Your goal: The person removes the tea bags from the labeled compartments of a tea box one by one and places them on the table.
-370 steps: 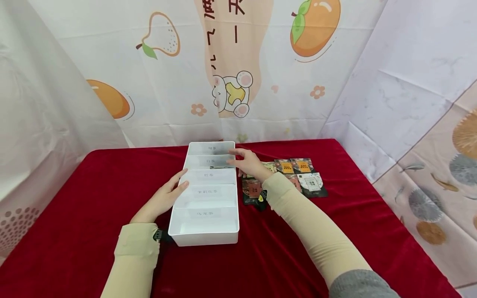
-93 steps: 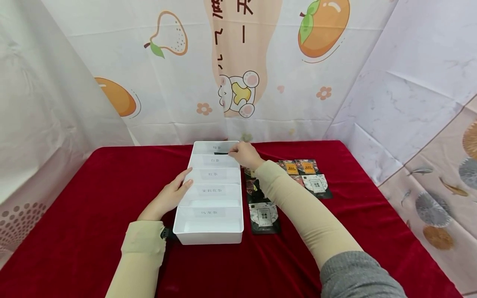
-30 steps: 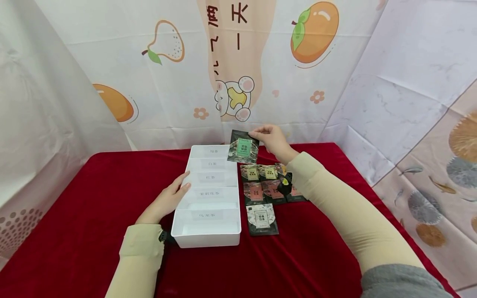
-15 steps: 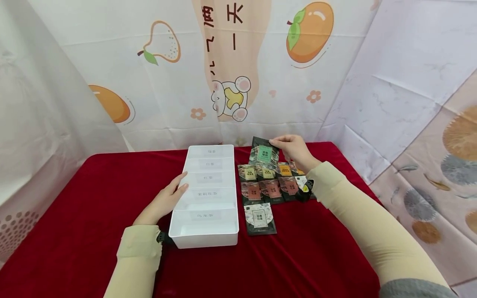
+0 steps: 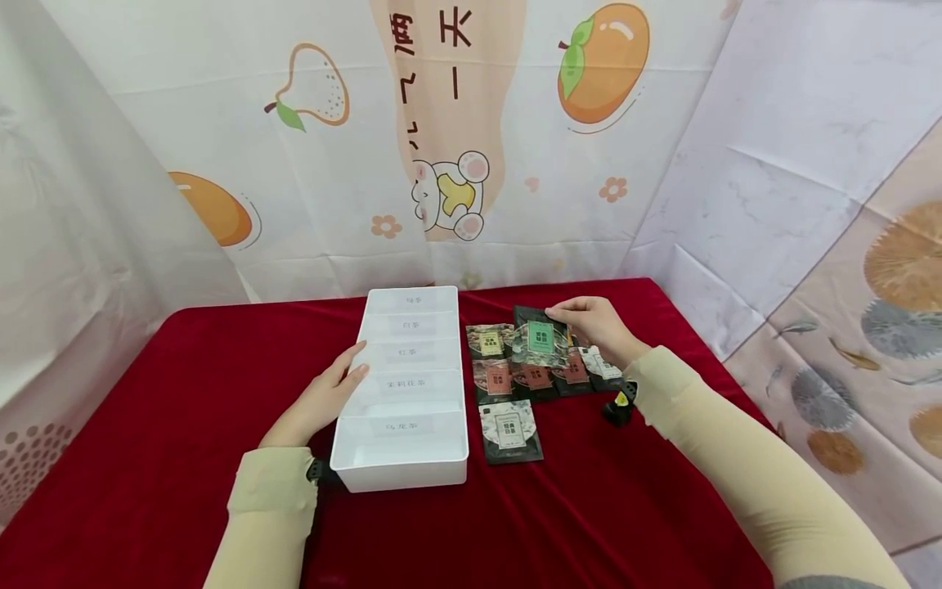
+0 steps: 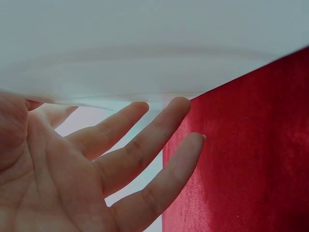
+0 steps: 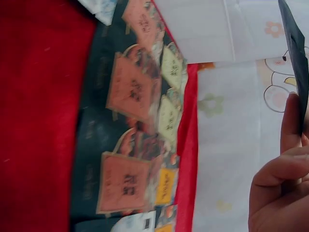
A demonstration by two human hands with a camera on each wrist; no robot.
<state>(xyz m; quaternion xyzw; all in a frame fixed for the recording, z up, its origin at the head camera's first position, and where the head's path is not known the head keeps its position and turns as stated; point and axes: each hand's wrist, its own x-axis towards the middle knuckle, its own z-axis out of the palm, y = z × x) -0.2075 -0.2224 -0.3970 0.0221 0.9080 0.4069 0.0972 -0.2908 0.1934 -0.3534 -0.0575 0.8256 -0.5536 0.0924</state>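
Observation:
My right hand [image 5: 594,325] pinches a dark sachet with a green label [image 5: 540,337] by its upper right corner. It overlaps the back rows of sachets in the head view. Seen edge-on in the right wrist view, the held sachet [image 7: 295,53] rises from the thumb and fingers [image 7: 273,176]. My left hand [image 5: 321,399] rests along the left side of a long white divided box [image 5: 401,477]. In the left wrist view its fingers [image 6: 181,108] are spread and nearly straight, tips close to the box wall [image 6: 145,29].
Right of the box lie red-labelled sachets [image 5: 498,379], a yellow-labelled one [image 5: 490,342] and a white-and-black one [image 5: 602,364]. Nearer the front lies another white-and-black sachet [image 5: 509,427]. Paper labels mark the box's compartments. A red cloth [image 5: 184,442] covers the table; a printed curtain [image 5: 331,204] hangs behind.
The right hand has gone from the back of the box to the sachet rows, carrying the green-labelled sachet right and down. Since the oldest frame, a white-and-black sachet has appeared in front. Left hand unchanged.

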